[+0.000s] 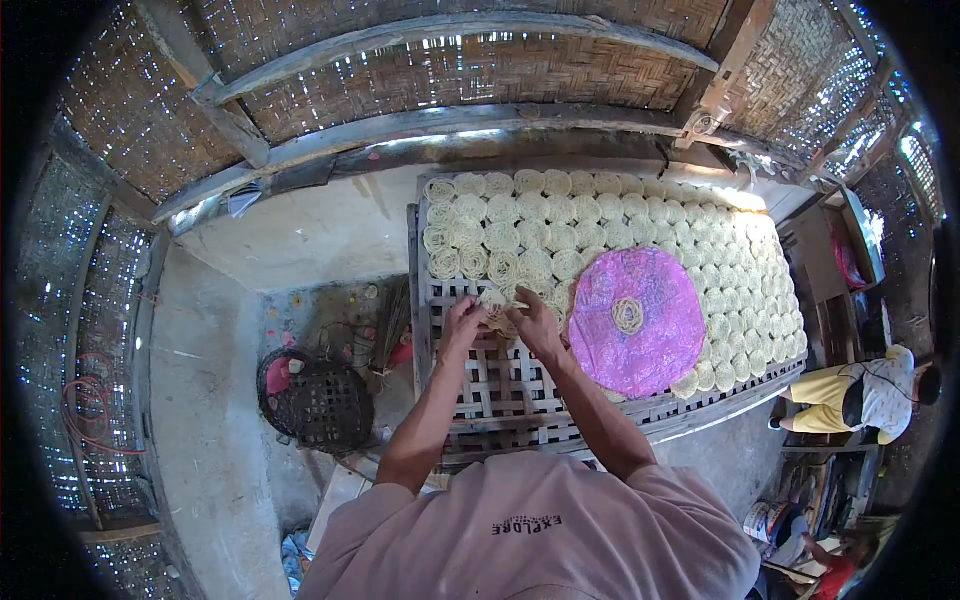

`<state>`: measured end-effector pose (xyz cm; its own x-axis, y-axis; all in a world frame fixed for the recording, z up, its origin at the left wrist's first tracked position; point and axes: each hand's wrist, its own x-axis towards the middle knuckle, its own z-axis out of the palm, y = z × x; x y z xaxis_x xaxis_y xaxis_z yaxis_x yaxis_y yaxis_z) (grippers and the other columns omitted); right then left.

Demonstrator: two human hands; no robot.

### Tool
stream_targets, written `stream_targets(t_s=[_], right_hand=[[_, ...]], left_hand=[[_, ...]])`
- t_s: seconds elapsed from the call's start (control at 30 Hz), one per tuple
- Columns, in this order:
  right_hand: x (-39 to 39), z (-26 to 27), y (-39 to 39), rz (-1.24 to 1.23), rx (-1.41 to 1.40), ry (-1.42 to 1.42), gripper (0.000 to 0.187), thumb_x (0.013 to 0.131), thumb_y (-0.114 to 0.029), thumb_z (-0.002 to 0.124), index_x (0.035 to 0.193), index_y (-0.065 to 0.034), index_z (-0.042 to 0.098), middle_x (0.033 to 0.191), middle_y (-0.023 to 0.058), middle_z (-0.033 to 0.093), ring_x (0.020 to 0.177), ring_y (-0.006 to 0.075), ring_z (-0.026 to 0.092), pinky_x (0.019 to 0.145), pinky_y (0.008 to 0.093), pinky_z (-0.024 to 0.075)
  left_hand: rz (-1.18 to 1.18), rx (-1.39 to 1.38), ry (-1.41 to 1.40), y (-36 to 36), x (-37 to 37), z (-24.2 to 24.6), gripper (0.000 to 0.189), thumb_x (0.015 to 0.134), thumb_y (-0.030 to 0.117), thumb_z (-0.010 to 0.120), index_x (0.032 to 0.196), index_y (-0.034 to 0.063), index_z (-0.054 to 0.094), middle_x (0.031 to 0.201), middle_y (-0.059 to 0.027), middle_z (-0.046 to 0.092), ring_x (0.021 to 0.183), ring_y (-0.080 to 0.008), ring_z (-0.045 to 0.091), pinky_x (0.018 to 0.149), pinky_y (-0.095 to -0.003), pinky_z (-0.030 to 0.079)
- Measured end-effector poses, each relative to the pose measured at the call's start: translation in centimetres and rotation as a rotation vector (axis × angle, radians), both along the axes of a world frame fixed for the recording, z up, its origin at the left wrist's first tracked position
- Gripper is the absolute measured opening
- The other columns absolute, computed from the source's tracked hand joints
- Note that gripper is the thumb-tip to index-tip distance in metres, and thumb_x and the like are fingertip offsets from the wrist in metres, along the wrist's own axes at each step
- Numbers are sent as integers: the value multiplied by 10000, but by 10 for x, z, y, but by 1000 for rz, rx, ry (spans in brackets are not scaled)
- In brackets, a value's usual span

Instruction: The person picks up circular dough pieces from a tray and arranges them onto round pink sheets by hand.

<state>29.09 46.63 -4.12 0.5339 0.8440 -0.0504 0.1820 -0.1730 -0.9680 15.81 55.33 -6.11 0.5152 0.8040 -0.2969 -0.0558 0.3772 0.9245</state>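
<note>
My left hand (465,321) pinches the edge of a pale noodle nest (495,319) over the near left part of a woven bamboo rack (487,390). On the nest's other side is my right hand (537,322), its fingers bent; whether they grip the strands is unclear. Rows of round noodle nests (531,206) cover the far and right parts of the rack. To the right of my right hand, a round pink plastic-like sheet (600,352) lies over some nests. One loose nest (628,315) rests in its middle.
A dark woven basket (319,405) stands on the floor at left, near a bundle of thin sticks (392,322). Beyond the rack is a low pale wall (300,225) under woven bamboo panels. Two other people, one in yellow trousers (817,401), are at right.
</note>
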Motion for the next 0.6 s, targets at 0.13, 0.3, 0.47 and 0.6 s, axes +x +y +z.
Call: stream_targets(t_s=[0.13, 0.3, 0.47, 0.6], right_hand=[[5, -15, 31, 67, -124, 410, 487, 845, -225, 618, 1271, -29, 485, 1019, 113, 614, 859, 168, 578, 703, 290, 469], [12, -34, 52, 35, -177, -44, 446, 831, -207, 617, 1231, -39, 513, 912, 131, 654, 800, 230, 624, 697, 335, 489], [-2, -23, 60, 5, -129, -394, 397, 799, -134, 580, 1189, -70, 538, 967, 199, 644, 900, 376, 616, 776, 425, 492], [7, -25, 52, -30, -70, -420, 381, 794, -122, 566, 1170, -62, 554, 979, 186, 645, 893, 357, 622, 773, 417, 494]], left_hand=[[-24, -47, -84, 21, 4, -18, 205, 848, 161, 613, 1000, 23, 602, 900, -49, 625, 769, -150, 629, 616, -295, 556], [41, -2, 110, 31, 12, -16, 237, 870, 174, 588, 997, -27, 591, 872, -84, 617, 782, -182, 634, 622, -325, 579], [37, 125, 246, 45, 7, -27, 279, 878, 227, 573, 1022, -11, 598, 835, -79, 610, 744, -181, 627, 604, -324, 566], [-31, 401, 460, 44, 12, -26, 318, 855, 249, 588, 1067, 12, 602, 822, -136, 610, 708, -241, 625, 620, -354, 516]])
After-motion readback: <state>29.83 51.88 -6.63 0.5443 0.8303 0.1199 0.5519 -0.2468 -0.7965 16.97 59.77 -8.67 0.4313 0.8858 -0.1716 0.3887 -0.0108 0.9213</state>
